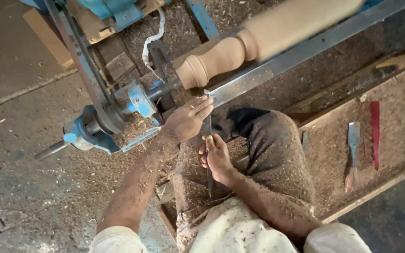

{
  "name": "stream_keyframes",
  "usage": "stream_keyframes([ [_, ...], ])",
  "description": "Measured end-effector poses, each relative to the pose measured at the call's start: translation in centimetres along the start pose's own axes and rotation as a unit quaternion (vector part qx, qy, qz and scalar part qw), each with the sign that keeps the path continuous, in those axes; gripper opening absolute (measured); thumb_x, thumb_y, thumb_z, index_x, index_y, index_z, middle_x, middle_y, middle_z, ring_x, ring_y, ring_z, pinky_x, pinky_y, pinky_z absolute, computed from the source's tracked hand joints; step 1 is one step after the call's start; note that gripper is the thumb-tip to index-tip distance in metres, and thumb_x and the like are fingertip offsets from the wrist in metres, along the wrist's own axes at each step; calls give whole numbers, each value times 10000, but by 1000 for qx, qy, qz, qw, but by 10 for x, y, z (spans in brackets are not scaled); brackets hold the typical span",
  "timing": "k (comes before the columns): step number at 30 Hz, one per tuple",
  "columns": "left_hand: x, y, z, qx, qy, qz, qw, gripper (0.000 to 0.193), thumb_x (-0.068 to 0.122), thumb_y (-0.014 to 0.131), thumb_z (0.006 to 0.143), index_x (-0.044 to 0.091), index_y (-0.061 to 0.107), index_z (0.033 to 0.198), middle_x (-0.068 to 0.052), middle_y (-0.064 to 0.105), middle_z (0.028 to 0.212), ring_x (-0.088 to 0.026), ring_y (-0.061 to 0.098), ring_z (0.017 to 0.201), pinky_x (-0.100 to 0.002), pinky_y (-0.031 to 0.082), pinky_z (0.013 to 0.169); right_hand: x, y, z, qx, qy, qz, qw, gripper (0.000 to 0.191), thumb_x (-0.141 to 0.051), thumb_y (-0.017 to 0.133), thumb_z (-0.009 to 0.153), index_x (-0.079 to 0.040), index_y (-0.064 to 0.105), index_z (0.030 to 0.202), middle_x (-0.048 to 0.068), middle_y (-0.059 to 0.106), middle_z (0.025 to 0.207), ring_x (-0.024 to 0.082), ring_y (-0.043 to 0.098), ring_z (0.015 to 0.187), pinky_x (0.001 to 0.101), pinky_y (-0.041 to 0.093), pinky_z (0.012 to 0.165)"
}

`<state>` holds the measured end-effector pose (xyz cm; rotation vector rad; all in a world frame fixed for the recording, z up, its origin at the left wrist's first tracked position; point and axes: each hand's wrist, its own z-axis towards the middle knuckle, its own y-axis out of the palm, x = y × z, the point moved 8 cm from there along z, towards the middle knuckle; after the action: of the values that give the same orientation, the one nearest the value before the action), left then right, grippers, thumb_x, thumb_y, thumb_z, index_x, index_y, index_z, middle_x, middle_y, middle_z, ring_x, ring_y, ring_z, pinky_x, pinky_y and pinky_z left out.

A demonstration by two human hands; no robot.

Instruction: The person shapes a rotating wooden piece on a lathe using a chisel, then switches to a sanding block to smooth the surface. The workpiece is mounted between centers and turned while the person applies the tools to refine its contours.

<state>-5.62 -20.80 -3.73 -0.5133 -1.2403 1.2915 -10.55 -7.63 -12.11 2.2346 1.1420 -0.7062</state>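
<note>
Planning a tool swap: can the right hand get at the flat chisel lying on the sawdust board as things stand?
Probably yes, once it lets go. The right hand is wrapped round the long turning tool. The flat chisel lies loose beside the red strip on that side, nothing covering it; only the bent knee lies between.

smooth pale wood spindle (221,58), matt grey metal chisel (208,140)

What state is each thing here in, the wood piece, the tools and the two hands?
Turned wood piece: mounted on the lathe, blurred, partly shaped.
Long chisel: held by both hands, tip at the wood.
Left hand: closed over the chisel near its tip.
Right hand: gripping the chisel lower down.
Spare chisel: lying unused on sawdust.
Red strip: lying flat.
</note>
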Motion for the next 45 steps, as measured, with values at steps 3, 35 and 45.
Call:
stream_keyframes([
  [3, 2, 0, -3, -12, 39, 21, 999, 583, 147, 624, 828, -115, 563, 1345, -275, 524, 1462, -424, 467, 1391, -517, 350, 1193, 5, 5, 1, 4, 3, 19, 1000, 219, -293, 406, 1100, -113, 525, 1059, 13, 515, 683, 96, 389, 461, 268, 303, 395],
  [35, -5, -19, -8, 92, -50, -20, 994, 476, 229, 570, 1054, -115, 525, 1381, -290, 534, 1444, -402, 532, 1374, -485, 421, 1205, -13, 36, -3, 44, -3, 0, 999, 210, -250, 410, 1091, -88, 544, 1096, -17, 467, 657, 67, 358, 434, 250, 255, 340],
  [45, 7, -33, 6, 109, -15, 60, 992, 393, 204, 641, 1017, -98, 578, 1261, -298, 620, 1348, -416, 608, 1297, -472, 496, 1132, -22, 35, -11, 34, 25, 36, 998, 181, -259, 452, 1089, -106, 544, 1064, -11, 463, 643, 68, 349, 428, 255, 258, 355],
])
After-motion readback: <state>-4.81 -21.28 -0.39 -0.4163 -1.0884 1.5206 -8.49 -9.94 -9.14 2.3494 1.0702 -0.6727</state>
